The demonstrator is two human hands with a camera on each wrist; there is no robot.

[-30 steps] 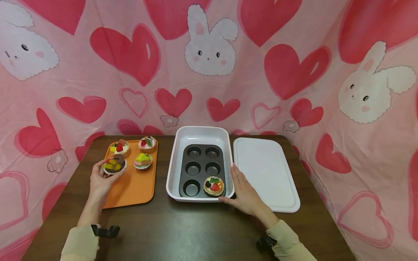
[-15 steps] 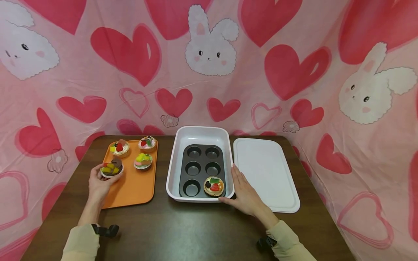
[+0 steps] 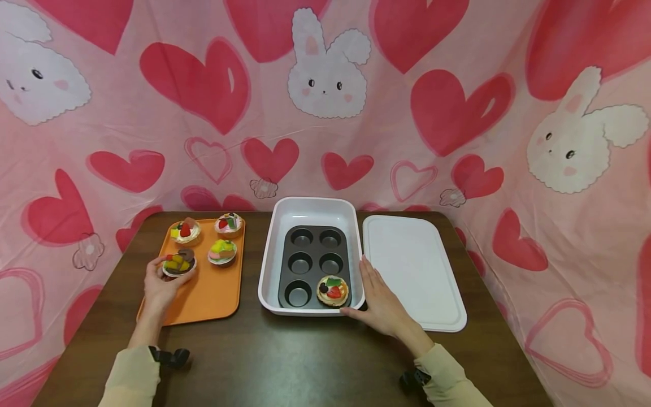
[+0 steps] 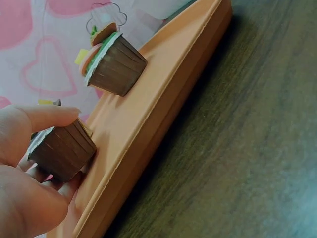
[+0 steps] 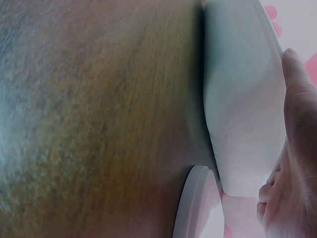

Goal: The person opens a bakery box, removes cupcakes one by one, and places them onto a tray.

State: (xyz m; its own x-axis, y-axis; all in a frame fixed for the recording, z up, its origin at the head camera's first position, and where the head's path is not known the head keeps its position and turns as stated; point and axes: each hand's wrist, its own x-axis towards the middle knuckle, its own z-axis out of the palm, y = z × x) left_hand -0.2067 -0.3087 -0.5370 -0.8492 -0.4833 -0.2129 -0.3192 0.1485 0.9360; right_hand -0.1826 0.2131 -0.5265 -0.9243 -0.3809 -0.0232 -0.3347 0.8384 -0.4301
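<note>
My left hand [image 3: 160,287] grips a cupcake [image 3: 179,264] by its sides, over the left part of the orange tray [image 3: 211,294]. The cupcake has yellow and brown pieces on top. In the left wrist view, thumb and fingers wrap its brown pleated cup [image 4: 67,151], whose base is right at the tray surface. My right hand [image 3: 381,299] lies with straight fingers along the near right corner of the white bin [image 3: 269,282]. In the right wrist view its thumb is at the bin's rim. A dark muffin pan [image 3: 316,277] sits inside, with one fruit-topped cupcake [image 3: 333,291] in its near right cup.
Three more cupcakes stand on the orange tray: one at back left [image 3: 186,230], one at back right [image 3: 229,224], one green-and-yellow cupcake [image 3: 222,251] below that. A white lid [image 3: 414,271] lies right of the bin. A pink heart-and-bunny cloth [image 3: 325,152] hangs behind the table.
My left hand has come down slightly with the cupcake, first shifting a little left, then back right. The right hand, bin and pan have stayed in place.
</note>
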